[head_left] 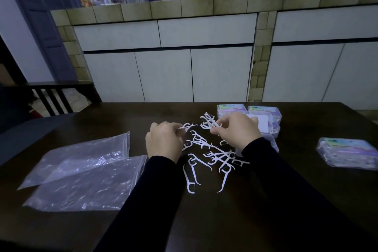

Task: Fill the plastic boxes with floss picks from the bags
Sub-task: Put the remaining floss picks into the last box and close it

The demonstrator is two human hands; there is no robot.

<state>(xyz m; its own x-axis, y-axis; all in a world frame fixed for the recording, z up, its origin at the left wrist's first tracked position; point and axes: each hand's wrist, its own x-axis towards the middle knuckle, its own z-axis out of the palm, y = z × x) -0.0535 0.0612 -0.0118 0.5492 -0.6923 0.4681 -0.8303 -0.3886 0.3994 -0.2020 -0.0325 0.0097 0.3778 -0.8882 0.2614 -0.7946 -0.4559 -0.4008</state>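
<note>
Fingers [216, 129] of my right hand [237, 131] clamp a bunch of white plastic floss picks [207, 122]; left hand [163, 141] pinches one. Loose picks [212, 155] remain at 6 o'clock; clear labelled plastic boxes [263, 111] at 1 o'clock look filled, bags [81, 170] emptied.

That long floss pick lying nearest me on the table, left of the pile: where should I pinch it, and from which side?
Pinch the floss pick at mid-handle, coming straight down from above with thumb and finger on its two long edges. It lies flat on the dark table, clear of the loose pile, so the straight shaft is free. Avoid the floss bow at its near end and the hooked tip at the far end.
</note>
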